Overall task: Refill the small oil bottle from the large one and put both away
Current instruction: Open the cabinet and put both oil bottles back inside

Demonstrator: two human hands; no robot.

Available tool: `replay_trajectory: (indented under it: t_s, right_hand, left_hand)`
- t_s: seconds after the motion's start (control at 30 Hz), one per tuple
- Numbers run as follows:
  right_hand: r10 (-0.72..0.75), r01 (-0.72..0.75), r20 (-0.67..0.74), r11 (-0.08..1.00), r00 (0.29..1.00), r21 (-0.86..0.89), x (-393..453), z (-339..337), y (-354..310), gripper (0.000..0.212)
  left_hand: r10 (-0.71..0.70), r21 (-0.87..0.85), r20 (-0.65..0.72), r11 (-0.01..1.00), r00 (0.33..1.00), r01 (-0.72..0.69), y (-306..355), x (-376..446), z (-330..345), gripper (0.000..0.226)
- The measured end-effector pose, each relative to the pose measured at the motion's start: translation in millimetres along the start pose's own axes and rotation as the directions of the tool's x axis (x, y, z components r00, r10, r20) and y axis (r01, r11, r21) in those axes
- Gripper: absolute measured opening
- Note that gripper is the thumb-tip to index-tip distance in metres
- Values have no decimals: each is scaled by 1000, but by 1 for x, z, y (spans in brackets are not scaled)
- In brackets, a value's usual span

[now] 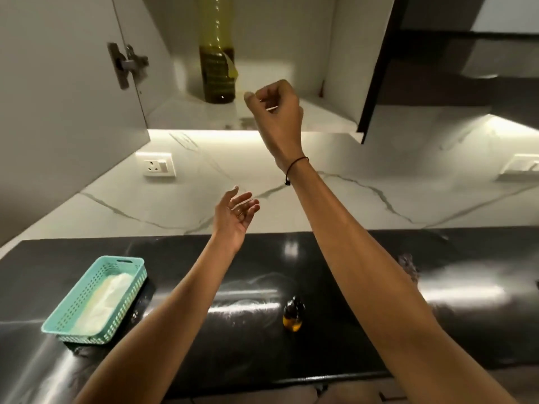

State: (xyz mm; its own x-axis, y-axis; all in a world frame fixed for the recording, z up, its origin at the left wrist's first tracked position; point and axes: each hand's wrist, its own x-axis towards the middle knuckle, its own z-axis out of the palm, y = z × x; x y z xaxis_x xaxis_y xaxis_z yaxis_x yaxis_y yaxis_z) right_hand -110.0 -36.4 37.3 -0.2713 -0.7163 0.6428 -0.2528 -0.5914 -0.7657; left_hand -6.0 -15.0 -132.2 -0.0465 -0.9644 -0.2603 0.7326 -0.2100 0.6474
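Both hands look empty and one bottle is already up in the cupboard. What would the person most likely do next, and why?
Probably lower the right hand to the small oil bottle and pick it up. The large bottle already stands on the open cabinet shelf, while the small one is on the black counter, and neither the right nor the left hand holds anything.

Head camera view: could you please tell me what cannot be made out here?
- Large oil bottle in the cabinet: its top is cut off by the frame's upper edge.
- Small oil bottle on the counter: too small and dark to show its cap.
- Contents of the teal basket: blurred, pale, unidentifiable.
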Motion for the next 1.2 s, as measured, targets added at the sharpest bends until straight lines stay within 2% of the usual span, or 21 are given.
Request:
replay_trajectory:
  t_s: [0.17, 0.4, 0.47, 0.6, 0.7, 0.77, 0.83, 0.93, 1.07, 1.2]
  right_hand:
    - [115, -113, 29, 991, 993, -71, -65, -44, 69, 24]
    - [346, -291, 116, 895, 931, -337, -165, -101, 173, 27]
    - [457, -347, 183, 834, 871, -430, -195, -114, 204, 39]
    - [673, -388, 308, 675, 672, -627, -252, -129, 249, 81]
    - [789, -415, 307, 560, 533, -717, -283, -132, 270, 110]
    - [826, -437, 288, 514, 485, -738, -299, -132, 280, 119]
    - [849, -478, 268, 488, 455, -731, -312, -132, 290, 118]
    - [860, -522, 252, 477, 444, -707, -327, -133, 305, 104]
    - [849, -614, 170, 486, 500, -622, -346, -136, 322, 92]
    - [849, -656, 136, 488, 511, -576, -348, -136, 323, 76]
  left_hand:
    - [-89, 92, 7, 992, 996, 88, -53, -5, -28, 32]
    - [-204, 207, -81, 954, 976, 217, -117, -5, -80, 38]
    - [-218, 236, -106, 942, 970, 238, -132, -7, -97, 39]
    - [-243, 270, -173, 920, 955, 283, -151, -17, -124, 36]
    - [-244, 279, -204, 914, 948, 295, -159, -24, -138, 36]
    - [-234, 280, -226, 914, 945, 294, -161, -28, -148, 38]
    - [-225, 281, -247, 914, 943, 292, -161, -33, -155, 38]
    - [-213, 279, -276, 915, 937, 290, -159, -38, -167, 37]
    - [-209, 277, -311, 913, 927, 299, -157, -41, -178, 37]
    - [-206, 286, -320, 909, 925, 302, -156, -40, -182, 35]
